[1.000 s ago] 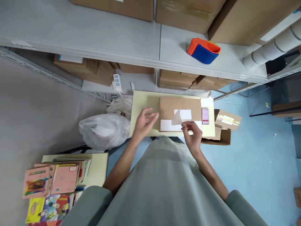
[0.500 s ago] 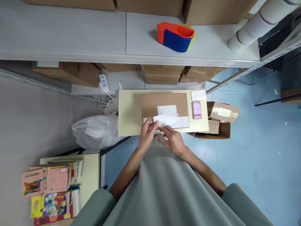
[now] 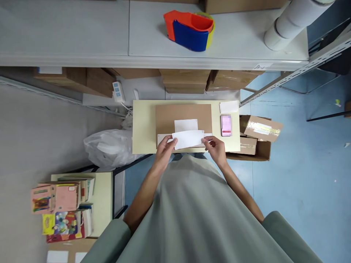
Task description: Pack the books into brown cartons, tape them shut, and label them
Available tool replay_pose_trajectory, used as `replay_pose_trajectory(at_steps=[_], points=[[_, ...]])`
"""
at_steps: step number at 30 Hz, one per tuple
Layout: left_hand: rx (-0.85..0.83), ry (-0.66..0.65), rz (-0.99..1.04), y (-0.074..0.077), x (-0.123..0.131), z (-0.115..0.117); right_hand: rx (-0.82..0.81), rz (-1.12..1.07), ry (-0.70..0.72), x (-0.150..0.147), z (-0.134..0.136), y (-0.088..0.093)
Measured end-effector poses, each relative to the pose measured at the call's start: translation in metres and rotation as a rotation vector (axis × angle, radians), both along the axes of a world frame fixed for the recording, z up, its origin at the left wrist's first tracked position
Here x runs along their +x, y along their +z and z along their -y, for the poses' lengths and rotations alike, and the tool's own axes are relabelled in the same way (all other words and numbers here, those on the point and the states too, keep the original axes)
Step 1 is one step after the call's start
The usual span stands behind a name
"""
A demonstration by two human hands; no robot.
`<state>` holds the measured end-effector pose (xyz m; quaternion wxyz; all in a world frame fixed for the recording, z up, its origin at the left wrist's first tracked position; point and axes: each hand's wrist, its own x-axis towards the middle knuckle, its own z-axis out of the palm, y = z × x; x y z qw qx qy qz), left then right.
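Between my two hands a strip of white paper (image 3: 188, 140) is held up by its ends. My left hand (image 3: 165, 148) pinches its left end, and my right hand (image 3: 215, 148) pinches the right end. Below the strip lies a flat brown cardboard piece (image 3: 167, 118) on the pale yellow table (image 3: 144, 128). A white paper piece (image 3: 186, 125) rests on the cardboard, partly covered by the held strip. Along the cardboard's near edge runs another white strip (image 3: 161, 138), mostly hidden behind my hands and the held paper.
A phone (image 3: 226, 125) and white slips (image 3: 229, 106) lie at the table's right. An orange and blue tape dispenser (image 3: 190, 33) stands on the shelf (image 3: 90, 40). Cardboard boxes (image 3: 249, 146) sit on the right. A plastic bag (image 3: 109, 148) and books (image 3: 65, 199) are at left.
My right hand has moved right and now grips the right end of the white paper strip. The strip is stretched level between both hands. The camera view has shifted slightly.
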<state>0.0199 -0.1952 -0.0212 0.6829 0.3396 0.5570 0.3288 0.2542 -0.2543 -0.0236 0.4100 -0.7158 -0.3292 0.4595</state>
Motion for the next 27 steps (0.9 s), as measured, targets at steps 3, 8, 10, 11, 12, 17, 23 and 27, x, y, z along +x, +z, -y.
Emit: replay_pose_trajectory(at_steps=[3,8,10,11,12,17,23,27], points=[[0.006,-0.004,0.008,-0.003,0.003,0.0,0.003,-0.038,0.004,0.002,-0.001,-0.002],[0.044,-0.036,-0.079,-0.011,0.002,-0.005,0.013,0.008,0.051,0.005,-0.001,-0.006],[0.103,-0.016,-0.134,-0.018,0.001,-0.01,0.009,0.035,0.065,0.006,-0.002,-0.009],[0.134,-0.003,-0.174,-0.022,0.0,-0.013,0.008,0.049,0.071,0.006,-0.004,-0.011],[0.16,0.007,-0.222,-0.027,0.0,-0.017,0.007,0.065,0.078,0.005,-0.006,-0.013],[0.231,-0.012,-0.482,-0.055,-0.001,-0.044,-0.009,0.233,0.127,0.0,-0.03,-0.033],[0.313,-0.041,-0.691,-0.078,0.01,-0.068,-0.088,0.553,0.228,-0.009,-0.059,-0.067],[0.304,-0.081,-0.76,-0.088,0.016,-0.07,-0.147,0.691,0.291,-0.014,-0.063,-0.08]])
